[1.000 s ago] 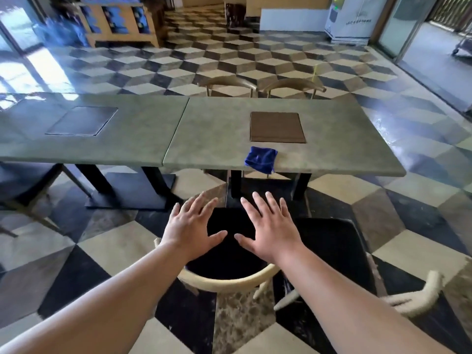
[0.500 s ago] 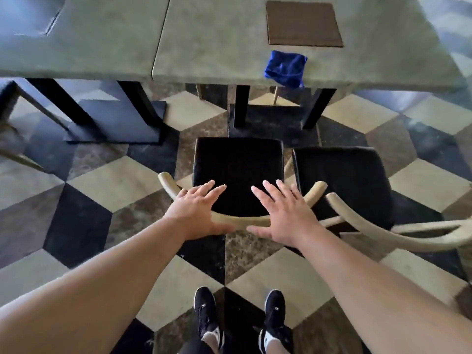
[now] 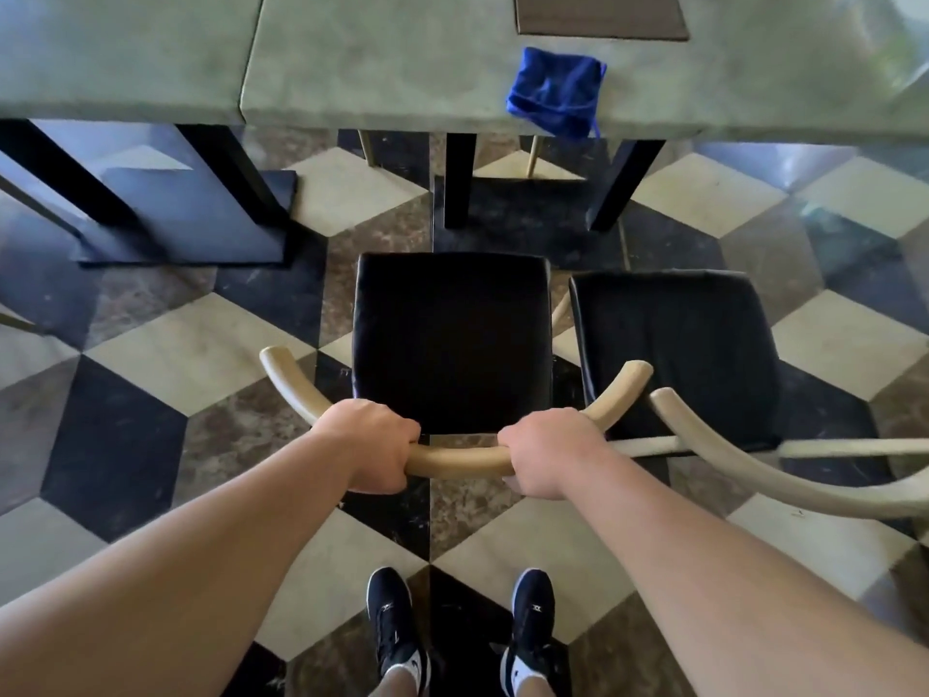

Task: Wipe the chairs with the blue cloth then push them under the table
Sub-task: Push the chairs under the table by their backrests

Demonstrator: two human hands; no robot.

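**tile_fan:** What's been changed in the last half second, and what's meant by it for the job?

**chairwatch:** Taken left to right: the left hand (image 3: 374, 445) was held flat over the rail half a second ago. Now it's wrapped tight round the backrest rail (image 3: 460, 464) of the near chair (image 3: 452, 339), fingers curled under. Same story for the right hand (image 3: 550, 452), clamped on the rail further along. So a two-handed grip has been taken.

The blue cloth (image 3: 553, 93) isn't held by anything. It's been left on the table (image 3: 377, 67), slumped over the near edge, up and right of the chair. Wiping looks parked, and a push is probably what's being set up. Whether this seat was actually wiped can't be told.

**tile_fan:** Which way is the chair pointed?

**chairwatch:** The seat front is aimed away from the person, straight at the table. The back is kept nearest the shoes (image 3: 394, 616). The rail's long axis is run left to right, with both tips curling forward. Nothing has been tucked under the table yet. A second chair (image 3: 673, 349) is parked just beside it on the right, also out, and angled a bit differently by the look of it.
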